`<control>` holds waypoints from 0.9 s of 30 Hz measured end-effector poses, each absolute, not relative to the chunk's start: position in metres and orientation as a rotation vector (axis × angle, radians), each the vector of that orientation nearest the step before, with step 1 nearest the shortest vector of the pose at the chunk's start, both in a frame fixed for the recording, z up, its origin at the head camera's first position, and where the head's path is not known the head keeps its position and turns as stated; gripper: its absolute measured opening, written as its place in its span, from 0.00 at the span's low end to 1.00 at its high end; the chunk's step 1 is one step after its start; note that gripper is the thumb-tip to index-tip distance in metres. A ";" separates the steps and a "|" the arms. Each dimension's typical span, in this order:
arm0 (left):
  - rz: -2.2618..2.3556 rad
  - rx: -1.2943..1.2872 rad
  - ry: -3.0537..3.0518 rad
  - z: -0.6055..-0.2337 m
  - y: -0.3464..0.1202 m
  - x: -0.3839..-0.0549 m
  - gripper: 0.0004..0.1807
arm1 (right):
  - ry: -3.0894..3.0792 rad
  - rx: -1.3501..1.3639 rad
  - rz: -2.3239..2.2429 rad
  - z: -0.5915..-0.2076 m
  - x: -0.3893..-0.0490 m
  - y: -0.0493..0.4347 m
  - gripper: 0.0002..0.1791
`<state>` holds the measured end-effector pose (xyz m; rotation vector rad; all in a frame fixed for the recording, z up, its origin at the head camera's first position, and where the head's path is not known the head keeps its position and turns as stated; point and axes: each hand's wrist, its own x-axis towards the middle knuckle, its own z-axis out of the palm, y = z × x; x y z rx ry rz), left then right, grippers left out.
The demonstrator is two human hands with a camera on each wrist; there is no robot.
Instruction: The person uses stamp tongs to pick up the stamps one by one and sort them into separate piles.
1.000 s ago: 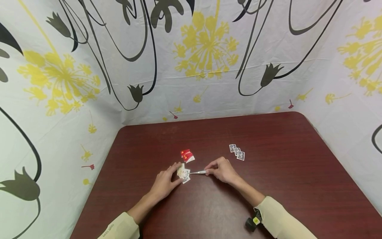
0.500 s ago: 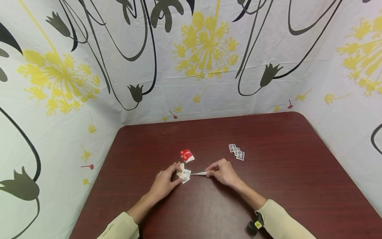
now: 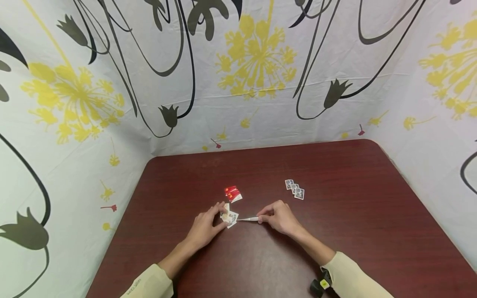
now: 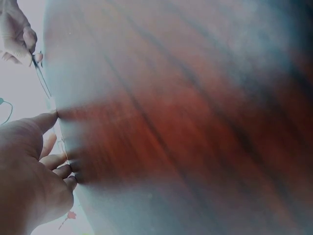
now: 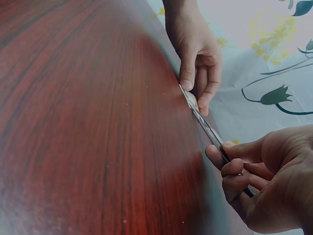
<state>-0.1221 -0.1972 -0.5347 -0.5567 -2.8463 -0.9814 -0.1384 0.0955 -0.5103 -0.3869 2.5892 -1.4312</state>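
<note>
A small overlapping pile of pale stamp-like paper pieces (image 3: 232, 217) lies on the table. My left hand (image 3: 204, 227) rests its thumb and fingertips on the pile's left side, with the fingers fairly straight. From the right, my right hand (image 3: 280, 217) pinches slim metal tweezers (image 3: 249, 219) between thumb and fingers. The tweezers' tips reach the right edge of the pale pieces; whether they grip one I cannot tell. In the right wrist view the two arms of the tweezers (image 5: 208, 128) show, pointing at the left hand (image 5: 195, 63).
Just beyond the pale pile lie a few red-and-white paper pieces (image 3: 233, 194). Farther right is a staggered row of 3 grey pictured pieces (image 3: 295, 188). The dark red-brown table (image 3: 335, 174) meets patterned white cloth (image 3: 208, 82) at its back and sides.
My right hand has shifted slightly toward the near side, and the tweezers' tips have slid down along the pile's edge. The left hand stays where it was.
</note>
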 end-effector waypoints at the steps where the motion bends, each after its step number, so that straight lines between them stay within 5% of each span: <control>1: -0.985 -0.560 -2.842 -0.535 -0.198 -0.122 0.18 | 2.585 -0.380 -1.433 -0.511 -0.138 0.096 0.03; 16: -1.049 -0.355 -2.719 -0.524 -0.180 -0.099 0.36 | 2.564 -0.385 -1.464 -0.500 -0.140 0.106 0.02; 27: -1.036 -0.248 -2.736 -0.524 -0.169 -0.085 0.33 | 2.591 -0.429 -1.445 -0.497 -0.154 0.105 0.02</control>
